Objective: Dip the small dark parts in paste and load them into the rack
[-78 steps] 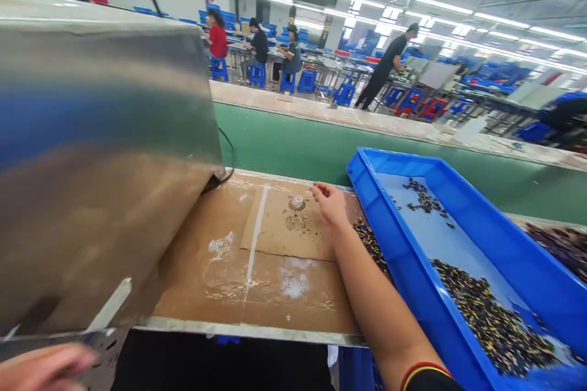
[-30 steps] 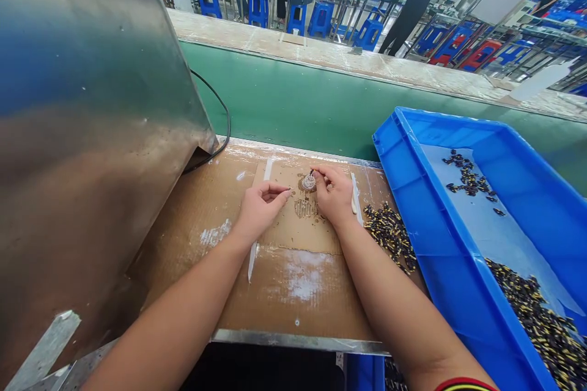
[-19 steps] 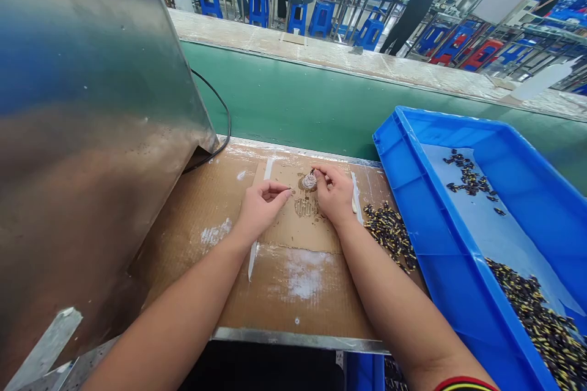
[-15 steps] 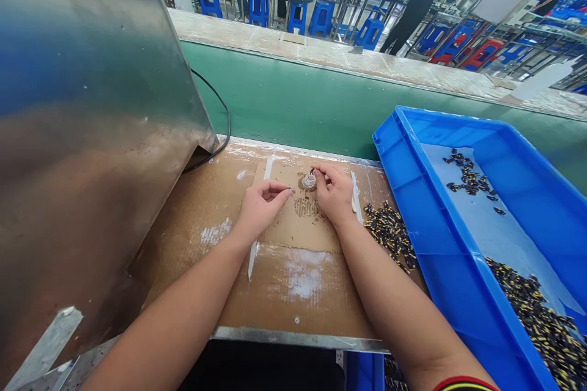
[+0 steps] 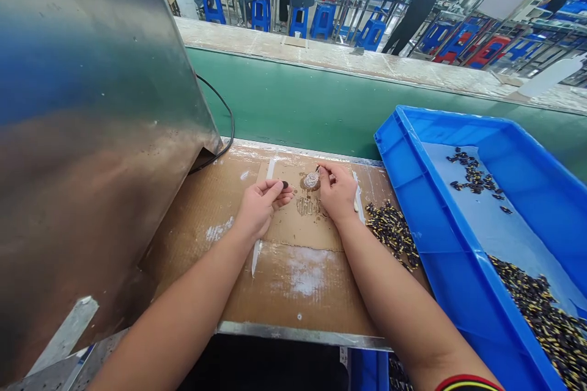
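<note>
At three o'clock sits a bright blue crate point(image 5: 458, 128), its pale floor heaped with black-and-gold speckled parts point(image 5: 536, 311). At twelve runs a green belt point(image 5: 321, 110); at six, brown cardboard point(image 5: 275, 299) blotched with white smears point(image 5: 306, 272). At nine, a steel hood point(image 5: 92, 134) mirrors blue above brown. At five, a wristband point(image 5: 468, 385) shows red, yellow and black stripes.

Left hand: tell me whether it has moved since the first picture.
Yes. The left hand has moved forward and to the right, from the lower edge beside the stainless steel housing to over the cardboard sheet.
</note>
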A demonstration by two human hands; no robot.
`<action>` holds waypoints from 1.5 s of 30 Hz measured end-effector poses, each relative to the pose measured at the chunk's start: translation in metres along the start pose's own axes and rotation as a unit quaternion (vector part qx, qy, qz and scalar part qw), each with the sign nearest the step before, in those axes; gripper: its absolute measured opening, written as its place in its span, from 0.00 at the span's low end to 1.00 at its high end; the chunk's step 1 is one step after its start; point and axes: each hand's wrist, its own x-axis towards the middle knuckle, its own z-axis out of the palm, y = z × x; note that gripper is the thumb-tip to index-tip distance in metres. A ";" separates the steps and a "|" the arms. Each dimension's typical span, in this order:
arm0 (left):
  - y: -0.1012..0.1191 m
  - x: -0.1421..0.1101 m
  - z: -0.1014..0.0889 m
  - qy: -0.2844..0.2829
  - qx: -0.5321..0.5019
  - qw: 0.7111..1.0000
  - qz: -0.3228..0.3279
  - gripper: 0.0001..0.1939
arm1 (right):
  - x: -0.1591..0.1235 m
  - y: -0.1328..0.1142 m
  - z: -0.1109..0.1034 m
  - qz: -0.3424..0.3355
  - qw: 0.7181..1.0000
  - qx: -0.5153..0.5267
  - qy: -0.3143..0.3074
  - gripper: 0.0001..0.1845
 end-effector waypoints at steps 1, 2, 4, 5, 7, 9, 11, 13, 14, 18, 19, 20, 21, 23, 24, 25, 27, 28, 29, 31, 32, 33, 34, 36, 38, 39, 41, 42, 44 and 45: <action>0.001 -0.001 0.001 0.002 -0.017 1.000 -0.015 0.16 | 0.000 -0.001 0.000 0.013 1.000 0.001 0.015 0.13; 0.003 -0.002 0.002 0.004 -0.031 0.999 -0.028 0.14 | 0.001 -0.002 -0.002 0.028 0.999 0.006 0.030 0.13; 0.005 -0.004 0.003 0.009 -0.049 0.998 -0.043 0.11 | 0.001 -0.008 -0.007 0.057 0.997 0.021 0.056 0.13; 0.006 -0.006 0.003 0.011 -0.055 0.997 -0.046 0.10 | 0.002 -0.013 -0.011 0.071 0.995 0.031 0.065 0.12; 0.008 -0.008 0.003 0.010 -0.062 0.997 -0.050 0.10 | 0.002 -0.024 -0.021 0.103 0.990 0.065 0.078 0.10; 0.010 -0.010 0.002 0.003 -0.065 0.997 -0.051 0.10 | 0.001 -0.037 -0.031 0.139 0.979 0.128 0.071 0.08; 0.011 -0.012 0.003 -0.003 -0.065 0.997 -0.050 0.10 | -0.004 -0.050 -0.040 0.168 0.964 0.205 0.030 0.08; 0.012 -0.013 0.003 -0.003 -0.068 0.996 -0.049 0.09 | -0.011 -0.061 -0.046 0.184 0.944 0.270 -0.037 0.09; 0.012 -0.014 0.004 -0.002 -0.070 0.996 -0.047 0.09 | -0.016 -0.065 -0.048 0.188 0.934 0.296 -0.069 0.10; 0.012 -0.018 0.006 -0.009 -0.075 0.996 -0.044 0.11 | -0.037 -0.074 -0.045 0.193 0.911 0.350 -0.105 0.14; 0.012 -0.020 0.007 -0.012 -0.073 0.996 -0.044 0.12 | -0.043 -0.075 -0.044 0.190 0.912 0.351 -0.096 0.13; 0.012 -0.022 0.008 -0.014 -0.071 0.996 -0.044 0.14 | -0.048 -0.077 -0.042 0.186 0.914 0.349 -0.085 0.13; 0.012 -0.024 0.009 -0.017 -0.068 0.997 -0.042 0.15 | -0.052 -0.079 -0.040 0.183 0.917 0.345 -0.075 0.12; 0.012 -0.028 0.011 -0.022 -0.064 0.997 -0.034 0.16 | -0.061 -0.082 -0.038 0.177 0.922 0.339 -0.060 0.11; 0.012 -0.031 0.013 -0.023 -0.063 0.997 -0.030 0.16 | -0.064 -0.085 -0.037 0.174 0.924 0.336 -0.054 0.11; 0.012 -0.033 0.014 -0.024 -0.062 0.997 -0.026 0.17 | -0.068 -0.087 -0.037 0.167 0.927 0.331 -0.049 0.10; 0.011 -0.036 0.017 -0.021 -0.060 0.998 -0.020 0.17 | -0.072 -0.090 -0.039 0.140 0.938 0.315 -0.036 0.10; 0.010 -0.038 0.019 -0.020 -0.062 0.998 -0.017 0.17 | -0.074 -0.091 -0.040 0.119 0.945 0.304 -0.031 0.10; 0.010 -0.039 0.020 -0.021 -0.065 0.998 -0.016 0.18 | -0.075 -0.092 -0.042 0.097 0.951 0.292 -0.027 0.10; 0.010 -0.041 0.023 -0.024 -0.075 0.997 -0.018 0.19 | -0.077 -0.093 -0.045 0.063 0.959 0.274 -0.021 0.11; 0.009 -0.042 0.024 -0.026 -0.078 0.996 -0.020 0.20 | -0.077 -0.093 -0.046 0.056 0.961 0.271 -0.019 0.12; 0.009 -0.043 0.025 -0.029 -0.080 0.996 -0.020 0.21 | -0.078 -0.093 -0.046 0.054 0.961 0.270 -0.017 0.12; 0.009 -0.043 0.026 -0.031 -0.078 0.996 -0.018 0.22 | -0.078 -0.092 -0.046 0.057 0.961 0.271 -0.015 0.12; 0.007 -0.045 0.027 -0.034 -0.070 0.997 -0.001 0.23 | -0.077 -0.090 -0.045 0.066 0.960 0.272 -0.013 0.11; 0.005 -0.046 0.027 -0.035 -0.058 0.997 0.022 0.22 | -0.077 -0.088 -0.044 0.076 0.961 0.265 -0.011 0.10; 0.004 -0.046 0.027 -0.034 -0.052 0.998 0.029 0.21 | -0.076 -0.087 -0.043 0.080 0.962 0.262 -0.010 0.10; 0.003 -0.046 0.025 -0.034 -0.045 0.998 0.032 0.21 | -0.076 -0.086 -0.042 0.087 0.962 0.259 -0.007 0.09; 0.002 -0.045 0.025 -0.035 -0.045 0.998 0.028 0.21 | -0.075 -0.085 -0.042 0.089 0.962 0.258 -0.006 0.09; 0.002 -0.044 0.024 -0.033 -0.050 0.998 0.021 0.20 | -0.075 -0.086 -0.043 0.085 0.963 0.257 -0.011 0.10; 0.003 -0.043 0.024 -0.031 -0.054 0.998 0.016 0.20 | -0.075 -0.086 -0.043 0.081 0.963 0.256 -0.015 0.10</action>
